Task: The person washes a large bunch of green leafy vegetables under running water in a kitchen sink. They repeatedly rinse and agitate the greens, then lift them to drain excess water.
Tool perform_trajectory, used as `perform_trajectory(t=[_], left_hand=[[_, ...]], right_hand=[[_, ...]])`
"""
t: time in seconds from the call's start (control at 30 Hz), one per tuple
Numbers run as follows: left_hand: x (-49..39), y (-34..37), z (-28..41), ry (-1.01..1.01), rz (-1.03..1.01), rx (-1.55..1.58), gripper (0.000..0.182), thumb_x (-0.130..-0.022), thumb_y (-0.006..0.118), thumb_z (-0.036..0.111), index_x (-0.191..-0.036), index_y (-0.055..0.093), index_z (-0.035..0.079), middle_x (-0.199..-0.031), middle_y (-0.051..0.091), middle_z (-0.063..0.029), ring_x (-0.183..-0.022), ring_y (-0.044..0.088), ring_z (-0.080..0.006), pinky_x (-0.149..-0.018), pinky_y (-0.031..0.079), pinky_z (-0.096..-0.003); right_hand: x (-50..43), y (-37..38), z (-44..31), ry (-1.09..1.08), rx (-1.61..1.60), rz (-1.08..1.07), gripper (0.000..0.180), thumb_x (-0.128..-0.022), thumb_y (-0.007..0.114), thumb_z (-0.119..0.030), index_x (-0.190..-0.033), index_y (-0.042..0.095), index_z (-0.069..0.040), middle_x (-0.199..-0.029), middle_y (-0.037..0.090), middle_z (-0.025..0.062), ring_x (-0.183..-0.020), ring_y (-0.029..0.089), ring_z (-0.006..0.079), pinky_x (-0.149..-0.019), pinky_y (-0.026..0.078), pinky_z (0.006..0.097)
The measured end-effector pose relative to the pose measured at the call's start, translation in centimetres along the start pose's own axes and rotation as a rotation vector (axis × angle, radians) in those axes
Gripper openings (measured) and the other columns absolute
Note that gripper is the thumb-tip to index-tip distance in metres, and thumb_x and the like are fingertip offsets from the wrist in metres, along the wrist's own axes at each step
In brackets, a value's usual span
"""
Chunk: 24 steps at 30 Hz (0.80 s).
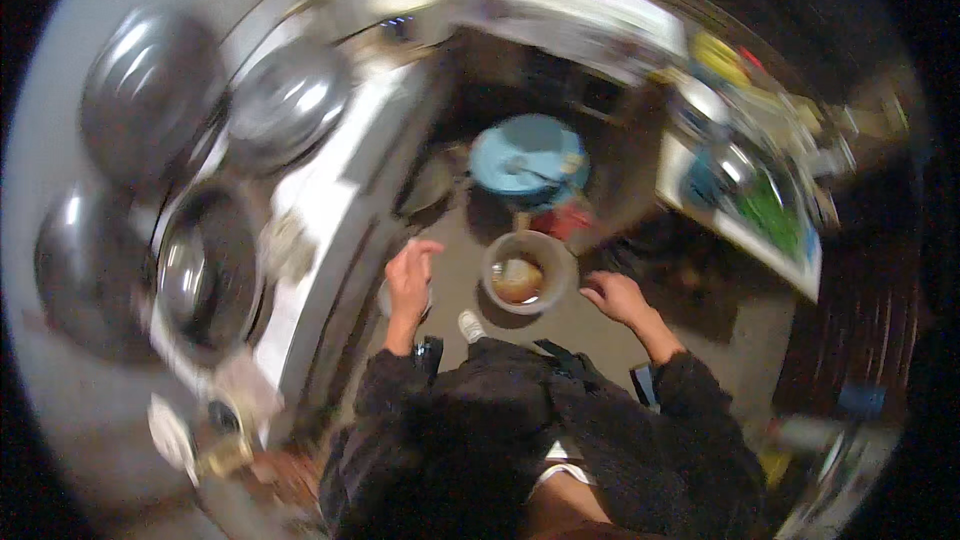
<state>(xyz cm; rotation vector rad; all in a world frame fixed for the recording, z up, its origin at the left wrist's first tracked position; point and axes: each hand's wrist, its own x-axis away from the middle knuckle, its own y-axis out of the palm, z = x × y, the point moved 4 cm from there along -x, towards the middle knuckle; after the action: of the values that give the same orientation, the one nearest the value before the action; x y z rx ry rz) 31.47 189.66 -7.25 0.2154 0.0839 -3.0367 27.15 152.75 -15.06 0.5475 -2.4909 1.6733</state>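
My left hand (410, 277) hovers left of a pale bucket (561, 270), with nothing seen in it. Its fingers are partly bent, the index pointing right. A whitish round rim (385, 300) shows behind the wrist, mostly hidden. On the other side, my right hand (615, 298) is close to the bucket's right edge, fingers loosely curved and apart; no held thing is visible. Brown liquid with a pale patch (517, 281) lies inside the bucket, on the floor before me. Beyond it is a round light-blue basin or tub (499, 157), with a blurred red item (562, 221) beside it.
Along the left runs a white-edged counter (322, 202) with large dark woks or wok lids (289, 109). To the right, a white-topped table (731, 229) carries green vegetables (769, 221) and containers. Another cluttered white surface (645, 19) spans the back. Motion blurs much of the view.
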Motion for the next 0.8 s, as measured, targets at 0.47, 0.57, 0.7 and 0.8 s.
perform_trajectory(t=[0.47, 0.57, 0.7, 0.8], left_hand=[[16.8, 45.6, 7.1, 0.285, -1.031, -0.062, 0.034, -0.098, 0.045, 0.022, -0.085, 0.066, -0.001, -0.06, 0.053, -0.0088, -0.052, 0.05, -0.0135, -0.052, 0.039, -0.0278], [19.6, 51.2, 7.5, 0.312, -1.043, -0.095, 0.023, -0.094, 0.056, 0.022, -0.091, 0.066, 0.001, -0.073, 0.062, -0.0113, -0.063, 0.06, -0.0182, -0.059, 0.045, -0.029], [19.6, 57.3, 5.5, 0.23, -1.115, -0.151, 0.023, -0.089, 0.063, 0.024, -0.101, 0.065, 0.004, -0.075, 0.064, -0.01, -0.065, 0.061, -0.0187, -0.061, 0.047, -0.0291], [17.4, 62.4, 2.3, 0.04, -1.167, -0.177, 0.03, -0.089, 0.064, 0.029, -0.107, 0.063, 0.005, -0.082, 0.067, -0.0087, -0.073, 0.063, -0.0171, -0.067, 0.049, -0.0301]], right_hand=[[32.8, -3.5, 21.3, 0.497, -0.441, 0.492, 0.032, -0.086, 0.065, -0.028, -0.108, 0.065, -0.004, -0.094, 0.068, 0.0179, -0.086, 0.066, 0.0325, -0.075, 0.052, 0.0395], [36.6, -3.1, 24.7, 0.59, -0.516, 0.525, 0.032, -0.087, 0.064, -0.027, -0.108, 0.065, -0.003, -0.093, 0.068, 0.0178, -0.085, 0.066, 0.0302, -0.075, 0.051, 0.0375], [38.2, -3.4, 29.4, 0.656, -0.545, 0.581, 0.038, -0.087, 0.062, -0.036, -0.109, 0.065, -0.006, -0.094, 0.069, 0.0159, -0.085, 0.067, 0.0298, -0.074, 0.052, 0.0392], [37.8, -5.5, 33.3, 0.67, -0.531, 0.58, 0.04, -0.086, 0.063, -0.039, -0.109, 0.065, -0.007, -0.095, 0.069, 0.0154, -0.085, 0.067, 0.0308, -0.074, 0.052, 0.0404]])
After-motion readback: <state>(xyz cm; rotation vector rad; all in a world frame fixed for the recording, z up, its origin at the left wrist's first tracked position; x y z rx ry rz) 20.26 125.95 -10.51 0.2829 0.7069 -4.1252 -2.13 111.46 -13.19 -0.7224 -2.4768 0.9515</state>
